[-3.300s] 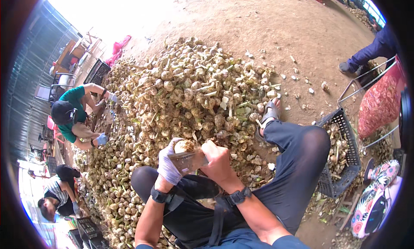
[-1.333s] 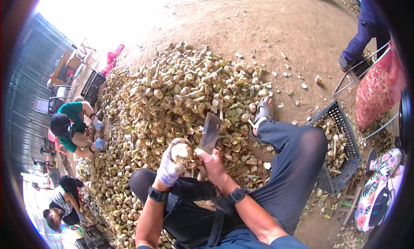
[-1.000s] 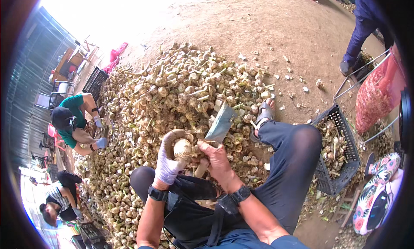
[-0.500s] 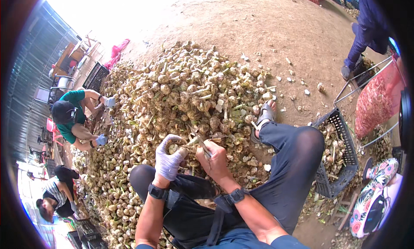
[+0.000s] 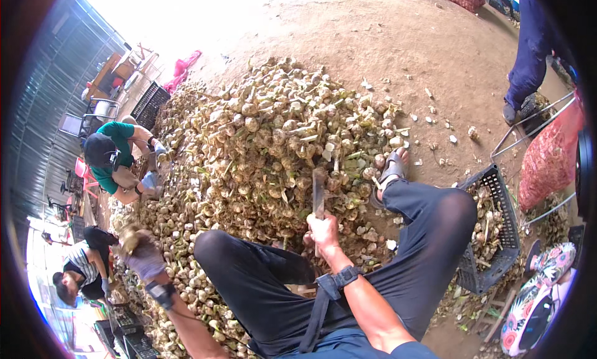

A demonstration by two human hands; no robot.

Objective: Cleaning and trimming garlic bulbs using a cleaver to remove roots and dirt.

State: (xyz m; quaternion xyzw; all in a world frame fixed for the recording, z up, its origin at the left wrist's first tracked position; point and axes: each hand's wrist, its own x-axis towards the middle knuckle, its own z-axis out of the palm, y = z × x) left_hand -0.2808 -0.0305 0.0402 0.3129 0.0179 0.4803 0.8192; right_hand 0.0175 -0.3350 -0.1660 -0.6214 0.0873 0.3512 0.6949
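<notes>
My right hand [image 5: 324,233], bare, is closed around a knife, its flat blade [image 5: 318,194] pointing away from me over the garlic. Out to the left, my left hand [image 5: 144,258] wears a pale glove and is smeared by motion. At its fingers is a blurred garlic bulb [image 5: 130,239], which it seems to grip. A large heap of garlic bulbs [image 5: 261,135] with stem stubs rises in front of my knees. Beneath my left hand spread more trimmed bulbs [image 5: 180,281].
Right of my knee stands a black plastic crate [image 5: 507,250] holding garlic trimmings. Beyond it are a red mesh sack [image 5: 550,163] and a standing person's leg [image 5: 527,66]. Two co-workers sit at the left, one in a green shirt [image 5: 115,153], one in stripes [image 5: 76,273].
My left hand has swung from beside the right hand out to the left with the bulb. My right hand has stayed near the middle; its knife blade now shows plainly, pointing forward.
</notes>
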